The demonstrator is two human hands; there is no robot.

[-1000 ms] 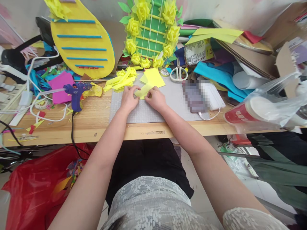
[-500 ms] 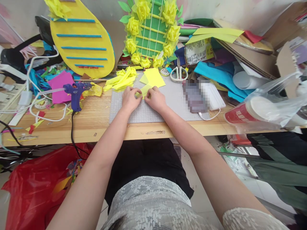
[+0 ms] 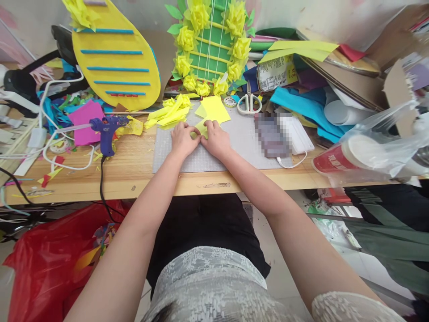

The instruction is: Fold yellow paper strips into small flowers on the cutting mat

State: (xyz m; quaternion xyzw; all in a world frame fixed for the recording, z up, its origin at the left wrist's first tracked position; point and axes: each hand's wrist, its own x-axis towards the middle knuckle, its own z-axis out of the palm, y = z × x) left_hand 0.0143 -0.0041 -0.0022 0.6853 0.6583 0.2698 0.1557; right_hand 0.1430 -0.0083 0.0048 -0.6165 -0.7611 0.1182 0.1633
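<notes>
Left hand (image 3: 184,139) and right hand (image 3: 216,139) pinch a yellow paper piece (image 3: 201,127) between them; neither is nearer, long axis unclear. Yellow sheets (image 3: 216,108) lie just beyond.

The yellow sheets (image 3: 217,109) at upper centre look like matt paper. The bench (image 3: 134,154) is smooth pale wood, chipped rough at its front edge. At left, the glue gun (image 3: 107,137) looks plastic; at lower left, the red bag (image 3: 43,259) is glossy, wrinkled plastic. The scissors (image 3: 249,101) have metal blades.
</notes>
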